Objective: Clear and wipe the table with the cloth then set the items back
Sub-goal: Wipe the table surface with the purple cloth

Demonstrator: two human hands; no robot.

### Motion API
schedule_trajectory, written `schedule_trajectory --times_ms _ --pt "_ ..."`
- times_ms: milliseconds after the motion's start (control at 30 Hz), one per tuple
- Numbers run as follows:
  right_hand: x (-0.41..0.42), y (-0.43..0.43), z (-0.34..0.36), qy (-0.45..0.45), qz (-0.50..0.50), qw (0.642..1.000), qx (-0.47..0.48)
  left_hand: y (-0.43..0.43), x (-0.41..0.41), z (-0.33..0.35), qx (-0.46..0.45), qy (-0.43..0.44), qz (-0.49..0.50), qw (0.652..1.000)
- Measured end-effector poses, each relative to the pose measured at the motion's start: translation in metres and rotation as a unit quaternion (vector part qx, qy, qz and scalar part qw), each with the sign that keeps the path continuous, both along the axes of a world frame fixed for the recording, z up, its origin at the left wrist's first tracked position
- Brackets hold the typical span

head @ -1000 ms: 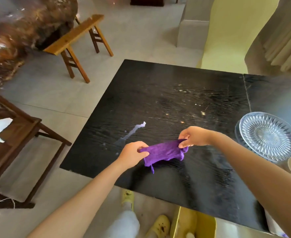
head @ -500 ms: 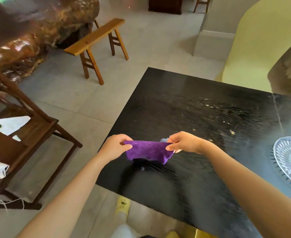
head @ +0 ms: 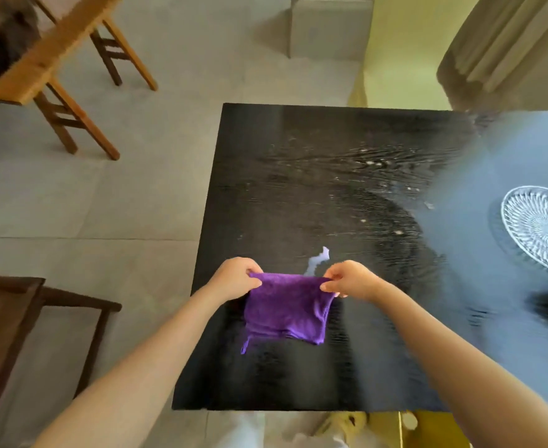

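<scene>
While left hand and right hand each pinch a top corner, the purple cloth hangs limp over the black table near edge; light, soft, floppy; probably best bunched in one palm for wiping.

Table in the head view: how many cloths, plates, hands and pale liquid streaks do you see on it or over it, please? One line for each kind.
Cloths: 1, the purple cloth
Plates: 1, the glass plate
Hands: 2, the left hand and the right hand
Streaks: 1, the pale streak
Total: 5
</scene>
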State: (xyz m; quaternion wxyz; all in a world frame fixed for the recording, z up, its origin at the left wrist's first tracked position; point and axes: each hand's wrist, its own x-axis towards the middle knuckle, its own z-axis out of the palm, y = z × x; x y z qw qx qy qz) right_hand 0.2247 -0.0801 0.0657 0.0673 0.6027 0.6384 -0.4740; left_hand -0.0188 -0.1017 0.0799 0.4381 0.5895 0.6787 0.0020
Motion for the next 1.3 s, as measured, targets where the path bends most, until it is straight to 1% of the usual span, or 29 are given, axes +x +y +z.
schedule_trajectory --times_ms 67,167,233,267,333,367,400,433,467,500,567,633,733,833,967,1033,1133,1300 --pt "0.001 0.003 -0.014 -0.057 -0.044 0.995 0.074 0.019 0.012 -0.011 0.006 0.006 0.002 1.000" --pt "0.001 0.011 -0.031 -0.109 -0.104 0.980 0.127 0.045 0.026 -0.026 0.017 0.029 -0.005 0.999" --pt "0.001 0.019 -0.039 -0.145 -0.111 0.970 0.161 0.056 0.031 -0.038 0.024 0.039 -0.003 0.999" --pt "-0.001 0.022 -0.040 -0.163 -0.100 0.963 0.190 0.059 0.032 -0.044 0.032 0.038 0.008 0.999" --pt "-0.008 0.021 -0.042 -0.185 -0.048 0.939 0.287 0.055 0.028 -0.055 0.077 0.028 0.052 0.995" --pt "-0.013 0.015 -0.045 -0.172 -0.003 0.928 0.331 0.049 0.023 -0.060 0.120 0.033 0.072 0.990" --pt "-0.020 0.004 -0.051 -0.148 0.058 0.922 0.353 0.041 0.017 -0.065 0.168 0.053 0.079 0.981" --pt "-0.026 -0.010 -0.060 -0.133 0.132 0.916 0.355 0.033 0.009 -0.070 0.211 0.087 0.075 0.971" --pt "-0.031 -0.024 -0.071 -0.133 0.203 0.907 0.343 0.025 0.000 -0.078 0.235 0.127 0.059 0.962" --pt "-0.034 -0.034 -0.081 -0.140 0.249 0.901 0.326 0.017 -0.009 -0.085 0.233 0.167 0.034 0.957" --pt "-0.037 -0.043 -0.095 -0.145 0.277 0.899 0.306 0.004 -0.021 -0.101 0.193 0.223 -0.014 0.955" --pt "-0.037 -0.044 -0.101 -0.143 0.276 0.896 0.317 -0.005 -0.025 -0.115 0.183 0.256 -0.032 0.949" --pt "-0.036 -0.043 -0.101 -0.136 0.262 0.899 0.324 -0.008 -0.025 -0.124 0.203 0.293 -0.035 0.934" --pt "-0.028 -0.051 -0.102 -0.130 0.261 0.898 0.329 -0.009 -0.026 -0.124 0.213 0.294 -0.029 0.931" --pt "-0.010 -0.053 -0.105 -0.132 0.295 0.875 0.360 -0.009 -0.025 -0.123 0.204 0.300 -0.038 0.931" --pt "-0.008 -0.045 -0.106 -0.131 0.292 0.871 0.374 -0.008 -0.025 -0.123 0.201 0.299 -0.040 0.932" --pt "-0.014 -0.030 -0.107 -0.128 0.273 0.880 0.368 -0.008 -0.026 -0.125 0.201 0.307 -0.044 0.929" --pt "-0.026 0.007 -0.110 -0.168 0.196 0.899 0.353 -0.008 -0.026 -0.126 0.202 0.312 -0.050 0.927"
